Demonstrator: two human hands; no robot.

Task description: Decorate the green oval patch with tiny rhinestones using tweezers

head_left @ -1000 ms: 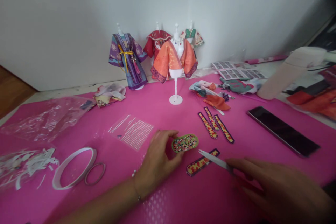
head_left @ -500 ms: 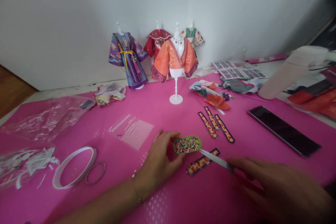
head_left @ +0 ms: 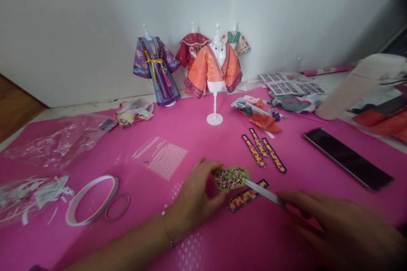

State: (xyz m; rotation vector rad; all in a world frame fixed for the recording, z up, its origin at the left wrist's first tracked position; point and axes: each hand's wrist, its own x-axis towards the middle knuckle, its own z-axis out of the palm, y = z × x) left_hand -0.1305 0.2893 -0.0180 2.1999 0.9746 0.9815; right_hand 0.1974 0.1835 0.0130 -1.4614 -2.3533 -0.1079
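Note:
My left hand [head_left: 199,192] pinches one end of a small green oval dish [head_left: 247,172] filled with many-coloured beads, low over the pink mat. In my right hand [head_left: 330,216] is a pair of pale, pointed tweezers [head_left: 265,192]. Their tips reach the right end of the dish, at the beads; whether a bead is between them is too small to tell. Below the tweezers lies a yellow-and-red patterned strip [head_left: 243,201] with a dark border. Several similar strips [head_left: 274,154] lie farther back to the right.
Behind stand dressed mini mannequins, the nearest in an orange jacket [head_left: 200,70]. A sheet of stick-on pearls [head_left: 167,161], a white tape ring [head_left: 74,216] and plastic bags [head_left: 57,139] lie left. A phone [head_left: 346,159] and a pale bottle [head_left: 349,89] are right.
The bead dish in my left hand has shifted slightly right in the view. The tweezer tips have come over its right end. The whole view has also shifted a little.

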